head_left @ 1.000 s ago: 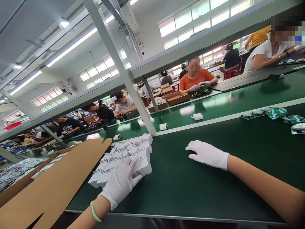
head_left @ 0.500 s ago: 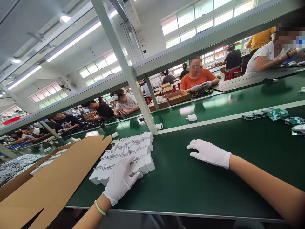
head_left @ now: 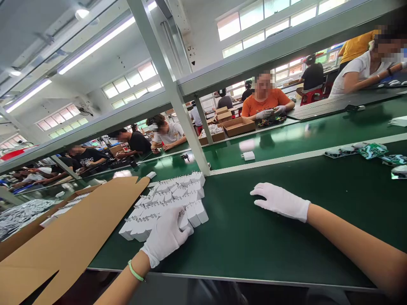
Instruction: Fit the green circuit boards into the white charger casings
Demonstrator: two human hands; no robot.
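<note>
Green assembly-line surface (head_left: 254, 250) carries a block of white power adapters (head_left: 168, 197); the gloved left hand (head_left: 167, 237) rests on its near edge, fingers curled over them, grip unclear. Well right, the gloved right hand (head_left: 280, 202) lies empty, fingers slightly spread. Cardboard sheet (head_left: 73, 224) lies left.
</note>
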